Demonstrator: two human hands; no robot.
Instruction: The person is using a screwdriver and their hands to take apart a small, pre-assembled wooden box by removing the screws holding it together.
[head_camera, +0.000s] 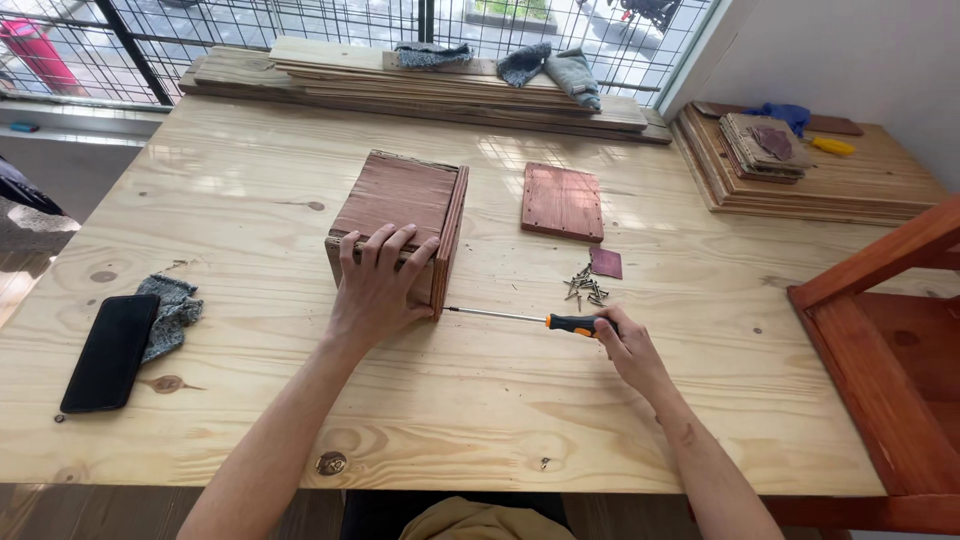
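A reddish-brown wooden box (400, 205) lies on its side in the middle of a pale pine table (480, 400). My left hand (378, 285) presses on its near edge, fingers spread over the top. My right hand (628, 350) grips a screwdriver (530, 320) with an orange and black handle. The shaft lies level, and its tip meets the box's lower right corner. A small heap of screws (586, 285) sits just beyond the screwdriver. A red wooden panel (563, 202) with holes along its edges lies flat to the right of the box.
A black phone (110, 352) and a grey glove (172, 310) lie at the left. Planks (440, 80) with grey gloves on them stack along the far edge. More boards (790, 165) and sandpaper are at the back right. A red wooden frame (880, 350) stands at the right.
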